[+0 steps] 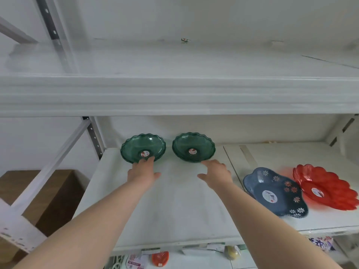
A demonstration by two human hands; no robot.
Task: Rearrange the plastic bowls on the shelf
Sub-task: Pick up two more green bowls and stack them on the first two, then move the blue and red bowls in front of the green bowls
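Two green scalloped plastic bowls stand side by side at the back of the white shelf [174,200]: the left green bowl [142,147] and the right green bowl [193,146]. My left hand [142,172] reaches forward, its fingertips touching the near rim of the left bowl, fingers apart, holding nothing. My right hand [215,173] is open just in front of the right bowl, fingertips at or just short of its rim. Further right lie a blue flowered bowl [275,193] and a red scalloped bowl [326,188].
An upper shelf board [174,94] overhangs the bowls. A metal upright [94,137] stands at the left, with a brown cardboard box [48,197] beyond it. Small packaged goods [159,258] sit on the shelf below.
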